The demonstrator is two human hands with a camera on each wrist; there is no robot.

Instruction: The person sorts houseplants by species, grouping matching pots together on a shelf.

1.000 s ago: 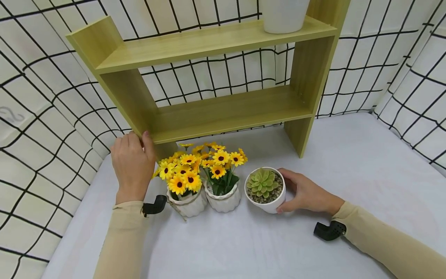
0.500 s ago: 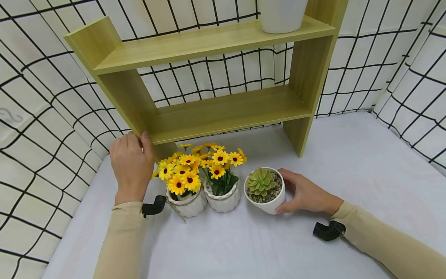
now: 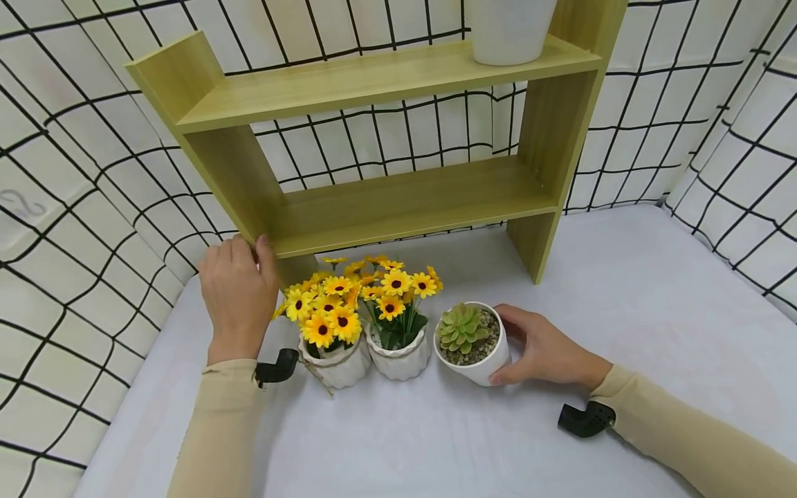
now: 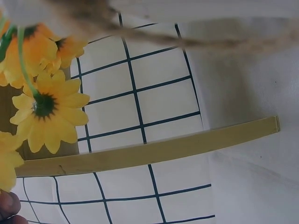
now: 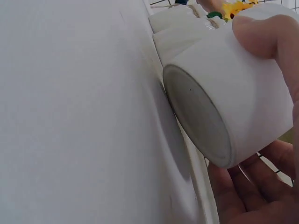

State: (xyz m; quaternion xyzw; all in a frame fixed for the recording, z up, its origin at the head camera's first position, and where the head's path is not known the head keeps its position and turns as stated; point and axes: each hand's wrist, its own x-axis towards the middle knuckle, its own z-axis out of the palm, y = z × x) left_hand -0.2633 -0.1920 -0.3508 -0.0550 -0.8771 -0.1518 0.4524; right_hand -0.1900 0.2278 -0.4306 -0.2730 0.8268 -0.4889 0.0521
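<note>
My right hand (image 3: pixel 548 349) holds a small white pot (image 3: pixel 482 373) with a green succulent (image 3: pixel 462 328) set in gravel, thumb on the near side and fingers around the far side. In the right wrist view the pot (image 5: pixel 243 88) tips over, its round underside showing just above the white tabletop. My left hand (image 3: pixel 239 297) grips the left side panel of a wooden shelf (image 3: pixel 398 200), thumb on the inner face. Between the hands stand two white pots of yellow flowers, the left pot (image 3: pixel 339 363) wrapped with twine, the right pot (image 3: pixel 401 356) close to the succulent.
A larger white pot (image 3: pixel 513 31) stands on the shelf's upper board at right. Black wire grid panels (image 3: pixel 654 104) over white sheeting enclose the back and sides. White cloth (image 3: pixel 423 443) covers the table in front of the flower pots.
The succulent pot has tilted more to the left and shifted slightly toward the flower pots, with my right hand following. My left hand stays on the shelf panel.
</note>
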